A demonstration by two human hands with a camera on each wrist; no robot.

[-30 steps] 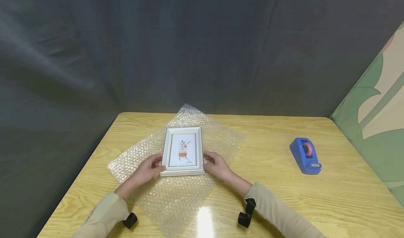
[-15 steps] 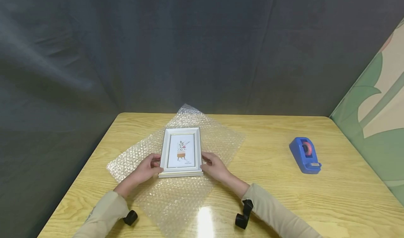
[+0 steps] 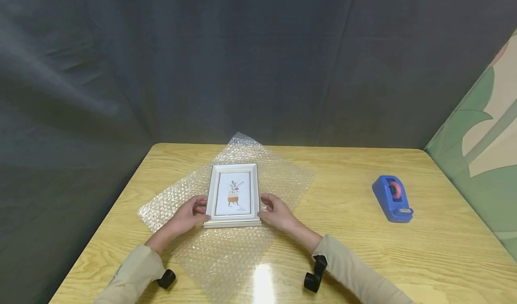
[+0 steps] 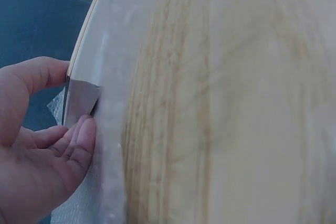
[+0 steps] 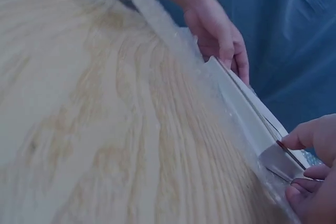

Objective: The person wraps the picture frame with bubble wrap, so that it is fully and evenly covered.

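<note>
left hand point(image 3: 187, 216) and right hand point(image 3: 278, 212) are pinching a white rectangular picture frame point(image 3: 233, 195), clear bubble wrap point(image 3: 226, 252) lying beneath.

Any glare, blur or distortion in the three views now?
Head: white glare on the glossy yellow wood-grain table, bottom centre; left wrist: edge of the rectangular silver-white picture frame looks bowed, clear plastic bubble wrap blurred; right wrist: bluish cast, two bright glints top left.

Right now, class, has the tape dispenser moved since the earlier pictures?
No: the tape dispenser keeps its place against the far right corner of the table.
</note>
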